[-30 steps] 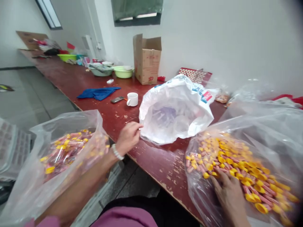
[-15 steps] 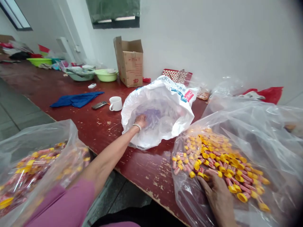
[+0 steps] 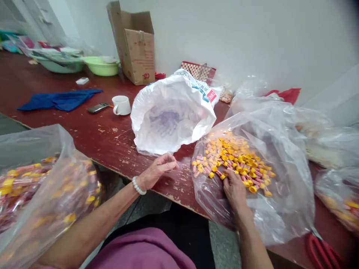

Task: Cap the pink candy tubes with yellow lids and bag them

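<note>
My left hand (image 3: 159, 170), with a pale bead bracelet on its wrist, is over the table's front edge. Its fingers are pinched together; a faint see-through smear shows at the tips, too blurred to name. Behind it lies a white woven sack (image 3: 137, 130), its mouth facing me and clear and purplish plastic inside. My right hand (image 3: 235, 186) reaches into a large clear plastic bag (image 3: 276, 211). Its thumb and fingers close on a small pink-striped tube with a yellow cap (image 3: 220, 174), at the near edge of a pile of similar tubes (image 3: 246, 164).
Another clear bag (image 3: 63, 140) full of capped tubes stands at the left. A white mug (image 3: 122, 105), a phone (image 3: 98, 108) and a blue cloth (image 3: 60, 100) lie left of the sack. A cardboard box (image 3: 140, 56) stands behind. Red-handled scissors (image 3: 322, 250) lie at the lower right.
My left hand has come out of the white sack towards me, to the table's front edge. My right hand stays at the tubes. The view has shifted right and down.
</note>
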Demonstrator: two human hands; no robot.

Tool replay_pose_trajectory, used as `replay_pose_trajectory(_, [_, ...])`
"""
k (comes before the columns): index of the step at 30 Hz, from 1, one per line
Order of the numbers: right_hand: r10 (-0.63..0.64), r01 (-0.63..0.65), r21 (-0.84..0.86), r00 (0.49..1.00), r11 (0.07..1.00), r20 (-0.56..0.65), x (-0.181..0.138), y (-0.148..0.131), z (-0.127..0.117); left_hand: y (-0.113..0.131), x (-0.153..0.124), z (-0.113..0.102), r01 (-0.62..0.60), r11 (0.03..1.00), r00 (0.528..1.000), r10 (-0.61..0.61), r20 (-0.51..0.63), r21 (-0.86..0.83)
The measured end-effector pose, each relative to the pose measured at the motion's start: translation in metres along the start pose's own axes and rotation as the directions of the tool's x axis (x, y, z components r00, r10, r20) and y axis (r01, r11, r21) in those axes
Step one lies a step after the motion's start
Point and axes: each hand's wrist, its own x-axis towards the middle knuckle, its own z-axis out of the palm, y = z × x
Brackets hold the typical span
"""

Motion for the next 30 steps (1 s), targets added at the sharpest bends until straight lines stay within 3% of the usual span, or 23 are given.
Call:
replay_pose_trajectory(2, [0.001,-0.001,-0.008,1.0,1.0,-0.003,-0.002,0.001,0.0,-0.004,-0.004,0.003,-0.045,0.985,0.997,0.056,-0.057,0.169])
replay_pose_trajectory(5, [0.026,-0.027,-0.005,0.999,1.0,-0.044,-0.006,0.004,-0.001,-0.013,-0.005,-0.004,-0.077,0.842,0.976,0.174,-0.134,0.534])
replay_pose_trajectory(8, [0.068,-0.067,0.01,0.993,0.998,-0.093,-0.011,0.006,-0.004,-0.022,-0.006,-0.014,-0.057,0.753,0.978,0.175,-0.116,0.656])
replay_pose_trajectory(16, [0.126,-0.116,0.069,0.977,0.991,-0.172,-0.02,0.003,-0.013,-0.023,-0.024,-0.02,0.176,0.9,0.963,-0.074,-0.26,0.398])
replay_pose_trajectory(21, [0.111,-0.1,0.072,0.979,0.992,-0.172,-0.023,-0.002,-0.017,-0.017,-0.03,-0.018,0.114,0.726,0.987,-0.008,-0.158,0.678])
replay_pose_trajectory(23, [0.096,-0.086,0.063,0.981,0.994,-0.171,-0.023,-0.005,-0.019,-0.017,-0.03,-0.017,0.083,0.714,0.994,-0.007,-0.111,0.695])
replay_pose_trajectory(27, [0.056,-0.049,0.059,0.99,0.997,-0.127,-0.025,-0.009,-0.019,-0.015,-0.032,-0.01,0.136,0.901,0.99,-0.14,-0.02,0.411])
replay_pose_trajectory(30, [0.013,-0.009,0.078,0.999,0.997,-0.044,-0.029,-0.011,-0.019,-0.014,-0.035,0.0,0.202,0.955,0.971,-0.225,0.085,0.217])
